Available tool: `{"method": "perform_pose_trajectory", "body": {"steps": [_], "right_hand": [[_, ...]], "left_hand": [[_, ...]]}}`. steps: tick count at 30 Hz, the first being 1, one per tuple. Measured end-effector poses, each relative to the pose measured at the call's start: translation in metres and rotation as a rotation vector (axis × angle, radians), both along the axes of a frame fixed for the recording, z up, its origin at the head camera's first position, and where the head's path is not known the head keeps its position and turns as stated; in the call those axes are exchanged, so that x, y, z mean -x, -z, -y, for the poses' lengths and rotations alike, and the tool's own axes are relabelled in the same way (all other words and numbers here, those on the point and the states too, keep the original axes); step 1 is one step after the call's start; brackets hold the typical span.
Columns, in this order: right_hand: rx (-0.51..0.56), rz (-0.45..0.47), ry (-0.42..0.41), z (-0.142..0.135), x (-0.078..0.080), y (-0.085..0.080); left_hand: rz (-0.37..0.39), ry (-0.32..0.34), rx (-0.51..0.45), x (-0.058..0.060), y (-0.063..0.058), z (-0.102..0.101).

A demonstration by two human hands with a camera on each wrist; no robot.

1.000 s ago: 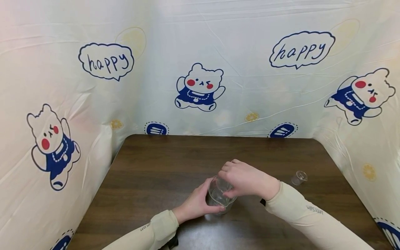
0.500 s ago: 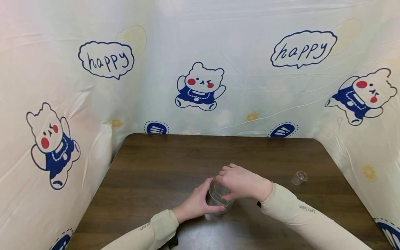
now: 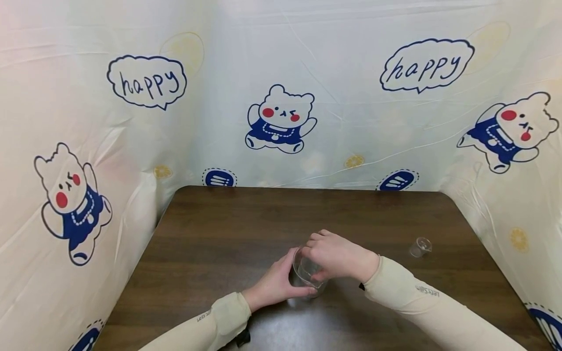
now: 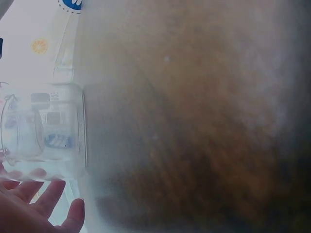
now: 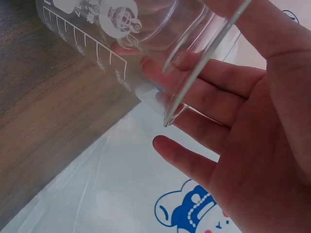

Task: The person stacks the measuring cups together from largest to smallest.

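Observation:
A large glass beaker with white printed markings stands upright on the brown table. My left hand grips it from the left, thumb on the near side and fingers behind. Over its mouth is my right hand, fingers and thumb reaching down past the rim. They hold a smaller clear beaker, which sits inside the large one, above its bottom. In the right wrist view, the large beaker's graduated wall shows, with some fingers seen through the glass. My little finger stays outside the rim.
A tiny clear beaker stands to the right on the wooden table, beyond my right forearm. A pale curtain printed with bears surrounds the table at the back and sides.
My right hand has moved slightly down and to the left, lowering the smaller beaker deeper into the large one. My left hand keeps its grip, and the tiny beaker has not moved.

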State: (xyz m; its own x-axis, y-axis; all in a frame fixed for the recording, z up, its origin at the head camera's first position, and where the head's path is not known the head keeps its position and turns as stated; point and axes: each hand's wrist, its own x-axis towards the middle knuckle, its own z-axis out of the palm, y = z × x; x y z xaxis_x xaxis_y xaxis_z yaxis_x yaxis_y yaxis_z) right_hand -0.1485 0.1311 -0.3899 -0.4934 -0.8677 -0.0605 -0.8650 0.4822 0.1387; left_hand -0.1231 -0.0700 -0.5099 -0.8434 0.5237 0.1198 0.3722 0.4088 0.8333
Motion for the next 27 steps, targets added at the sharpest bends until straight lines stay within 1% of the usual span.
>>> {"method": "perform_pose_trajectory", "body": {"steps": [5,10,19,27], "right_hand": [[-0.013,-0.049,-0.007,0.002,-0.002,-0.001],[-0.018,-0.081,-0.007,0.003,-0.003,0.003],[-0.034,-0.114,-0.001,0.006,-0.003,0.009],[-0.037,-0.142,-0.019,0.008,-0.004,0.010]], "left_hand": [[-0.009,-0.002,0.011,0.000,0.000,0.000],[-0.006,-0.002,0.018,0.000,0.000,0.000],[0.014,-0.002,0.018,0.000,-0.002,0.000],[0.018,0.004,0.011,0.000,-0.002,0.001]]}}
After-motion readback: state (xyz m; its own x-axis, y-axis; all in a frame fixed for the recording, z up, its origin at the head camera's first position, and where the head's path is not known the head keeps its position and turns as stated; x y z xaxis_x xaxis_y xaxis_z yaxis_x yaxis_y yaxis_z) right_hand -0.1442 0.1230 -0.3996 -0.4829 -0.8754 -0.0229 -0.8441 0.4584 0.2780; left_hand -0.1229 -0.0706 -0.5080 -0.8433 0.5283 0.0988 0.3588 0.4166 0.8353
